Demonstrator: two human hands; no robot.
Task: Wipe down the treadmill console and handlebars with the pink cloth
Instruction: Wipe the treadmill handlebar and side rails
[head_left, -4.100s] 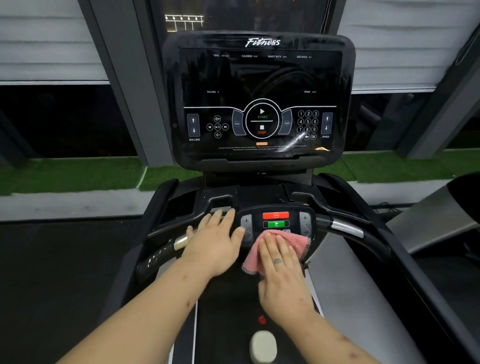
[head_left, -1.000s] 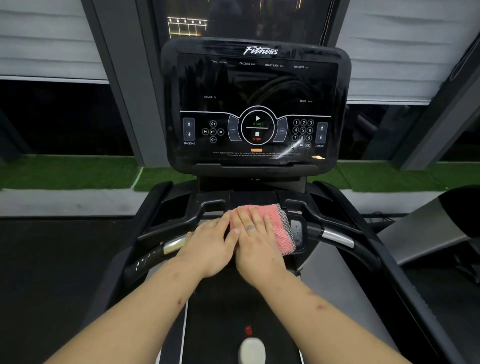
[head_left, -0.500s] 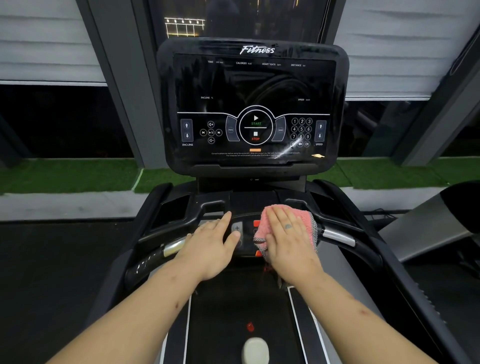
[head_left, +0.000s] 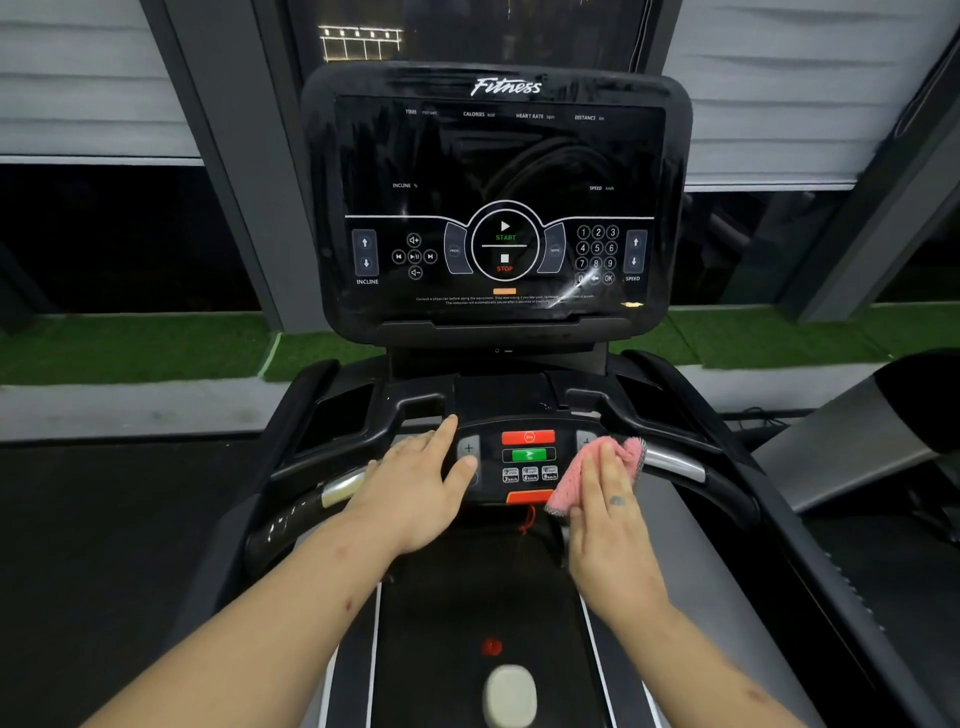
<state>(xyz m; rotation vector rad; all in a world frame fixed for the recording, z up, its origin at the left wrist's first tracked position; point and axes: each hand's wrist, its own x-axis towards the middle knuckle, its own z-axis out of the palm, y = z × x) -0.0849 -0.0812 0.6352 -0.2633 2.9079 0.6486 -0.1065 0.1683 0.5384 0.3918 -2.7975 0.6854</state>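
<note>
Grey blinds (head_left: 78, 78) hang over dark windows at the back, with a strip of green turf (head_left: 130, 348) running along the floor beneath them, and the black treadmill fills the middle of the view. Its tall console screen (head_left: 498, 171) stands upright, marked "Fitness" along the top and showing START and STOP in a ring at the centre, with a number pad to the right of it. Below the screen sits a small control panel (head_left: 488, 462) between the two handlebars, carrying a red button (head_left: 528, 437) above a green button (head_left: 528, 455). The pink cloth (head_left: 566, 483) lies bunched against the right end of this panel, just beside the silver part of the right handlebar (head_left: 675, 465). The right hand (head_left: 608, 525) presses it there with fingers straight and close together – flat on the cloth, not curled round it. The left hand (head_left: 415, 493) rests flat and released on the left end of the panel, fingers spread a little, its outer edge over the silver part of the left handlebar (head_left: 340, 486); it holds nothing. A thin red cord (head_left: 527, 519) hangs from the panel's lower edge between the two hands. Down on the dark belt (head_left: 447, 597) lie a small red spot (head_left: 491, 646) and, nearer the viewer, an off-white rounded object (head_left: 510, 693) – what it is cannot be told.
</note>
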